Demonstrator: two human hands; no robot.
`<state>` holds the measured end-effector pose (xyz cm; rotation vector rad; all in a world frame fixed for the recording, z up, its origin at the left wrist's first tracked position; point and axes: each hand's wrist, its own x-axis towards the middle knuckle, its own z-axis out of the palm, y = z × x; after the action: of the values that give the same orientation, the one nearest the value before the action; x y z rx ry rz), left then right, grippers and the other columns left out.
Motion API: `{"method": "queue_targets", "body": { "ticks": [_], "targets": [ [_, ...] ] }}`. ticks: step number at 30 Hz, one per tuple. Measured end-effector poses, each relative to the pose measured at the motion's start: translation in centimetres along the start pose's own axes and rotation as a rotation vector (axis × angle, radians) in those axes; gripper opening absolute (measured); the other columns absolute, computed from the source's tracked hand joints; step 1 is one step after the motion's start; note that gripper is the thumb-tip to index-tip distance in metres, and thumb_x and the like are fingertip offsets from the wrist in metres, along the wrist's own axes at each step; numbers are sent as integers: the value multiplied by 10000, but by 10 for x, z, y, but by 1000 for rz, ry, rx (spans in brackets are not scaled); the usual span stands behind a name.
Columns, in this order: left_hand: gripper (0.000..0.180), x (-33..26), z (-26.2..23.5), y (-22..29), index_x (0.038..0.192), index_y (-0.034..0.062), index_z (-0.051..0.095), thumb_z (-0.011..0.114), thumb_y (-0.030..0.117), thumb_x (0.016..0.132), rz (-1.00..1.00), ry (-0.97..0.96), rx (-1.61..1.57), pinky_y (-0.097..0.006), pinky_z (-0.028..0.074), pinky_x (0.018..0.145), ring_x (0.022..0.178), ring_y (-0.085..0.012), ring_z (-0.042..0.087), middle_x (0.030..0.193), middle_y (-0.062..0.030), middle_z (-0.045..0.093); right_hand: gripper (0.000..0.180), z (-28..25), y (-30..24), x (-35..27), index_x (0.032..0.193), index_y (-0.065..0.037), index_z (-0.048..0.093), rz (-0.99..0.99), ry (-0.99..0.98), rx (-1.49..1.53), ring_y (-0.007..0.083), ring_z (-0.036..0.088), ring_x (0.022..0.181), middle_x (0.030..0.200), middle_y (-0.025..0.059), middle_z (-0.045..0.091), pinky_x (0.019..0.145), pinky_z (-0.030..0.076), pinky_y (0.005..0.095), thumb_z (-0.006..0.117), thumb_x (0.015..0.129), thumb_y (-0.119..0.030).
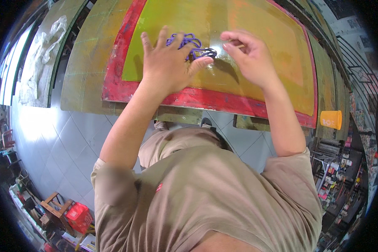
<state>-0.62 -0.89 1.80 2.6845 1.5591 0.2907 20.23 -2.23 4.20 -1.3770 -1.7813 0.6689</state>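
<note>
A bundle of purple and dark cord (203, 53) lies in loops on the yellow-green mesh (256, 80) of a screen-printing frame (176, 97) with red edges. My left hand (166, 65) is over the bundle with its fingers spread wide. Part of the cord shows between and beyond these fingers, and the rest is hidden under them. To the right of the cord, my right hand (250, 56) is raised above the mesh, casting a shadow on it. Its fingers are curled, with thumb and forefinger drawn close together; whatever they pinch is too small to make out.
A yellow cup (331, 120) stands on the greenish board right of the frame. Crumpled clear plastic (44, 54) rests on another board at the left. A red container (79, 217) and a wooden stool (56, 208) are at the lower left. Cluttered shelves (340, 180) line the right.
</note>
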Motion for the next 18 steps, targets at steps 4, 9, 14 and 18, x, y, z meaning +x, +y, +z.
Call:
{"method": "queue_targets", "body": {
  "ticks": [4,9,14,18],
  "targets": [
    [562,-8,5,-20,1339,166,517,473,533,916,-188,140,83,-710,121,1057,1378,-400,259,1445,-154,396,305,0,3,-30,1095,-23,637,-96,-71,-275,304,598,986,1058,140,626,898,460,375,675,820,-148],
    [575,-32,1,-10,1398,152,421,539,406,895,-86,212,-114,-716,118,1051,1394,-404,228,1476,-178,332,434,19,2,-39,1175,-38,587,-76,-142,-353,250,562,849,974,104,589,756,466,336,734,771,-101],
    [733,-44,8,24,1431,106,347,607,404,814,-99,161,-282,-717,111,1051,1390,-419,223,1478,-209,304,323,9,-11,-9,1067,-22,606,148,-529,-336,353,595,917,959,170,611,796,472,444,677,807,-201],
    [903,-42,12,43,1431,83,342,659,537,717,-127,158,-307,-711,111,1056,1394,-423,207,1478,-214,300,193,2,9,6,917,-21,612,-192,-657,-432,367,601,880,893,184,623,775,477,458,630,797,-170]
  ]
}}
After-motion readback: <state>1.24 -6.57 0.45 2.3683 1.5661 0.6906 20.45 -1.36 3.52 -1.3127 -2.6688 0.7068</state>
